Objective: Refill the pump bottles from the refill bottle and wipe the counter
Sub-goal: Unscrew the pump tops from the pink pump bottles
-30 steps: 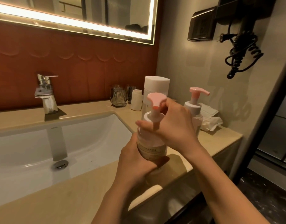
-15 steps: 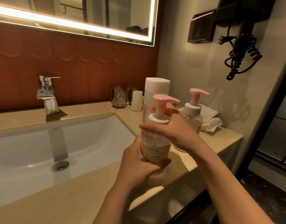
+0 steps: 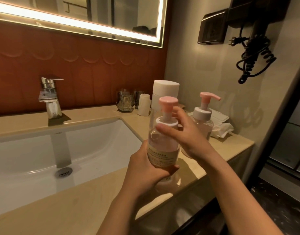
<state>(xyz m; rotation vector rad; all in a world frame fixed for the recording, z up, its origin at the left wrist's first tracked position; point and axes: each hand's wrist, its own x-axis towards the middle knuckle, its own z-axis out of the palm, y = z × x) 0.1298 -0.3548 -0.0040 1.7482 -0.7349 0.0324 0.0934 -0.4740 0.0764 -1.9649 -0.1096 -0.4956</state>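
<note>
well, the beige counter (image 3: pixel 78 206) runs around a white sink (image 3: pixel 35 158), and all the task's things sit at its right end. the tall refill bottle (image 3: pixel 165 89), white cap on, stands upright at the back. just in front of it is the pump bottle (image 3: pixel 162 146), held near the counter's front edge; whether its base touches the stone i cannot tell. a second pump bottle (image 3: pixel 202 116) stands upright beside it to the right, its pink nozzle pointing right, with crumpled tissue (image 3: pixel 222 129) behind it. the left hand (image 3: pixel 146 168) is wrapped round the lower half of the held bottle, fingers curled underneath, thumb hidden. the right hand (image 3: pixel 188 138) is arched over the white collar, thumb laid across the collar's front and the other fingers curved behind the pump stem, a loose grip rather than a clamp. what has changed: half a second ago the pink nozzle stuck out to the right, and a second ago it faced nearly toward the camera; now only its round end shows, so the head has swung round again. that reads as the pump being twisted on its thread, most likely unscrewing it so the bottle can be filled, though from this alone it could be tightening. the refill bottle is capped and the tissue untouched, so pouring and wiping look to be ahead. the bottle's beige label (image 3: pixel 160 156) carries a few lines of small print, too fine to read, as is the tiny mark on the sink's rim.
</note>
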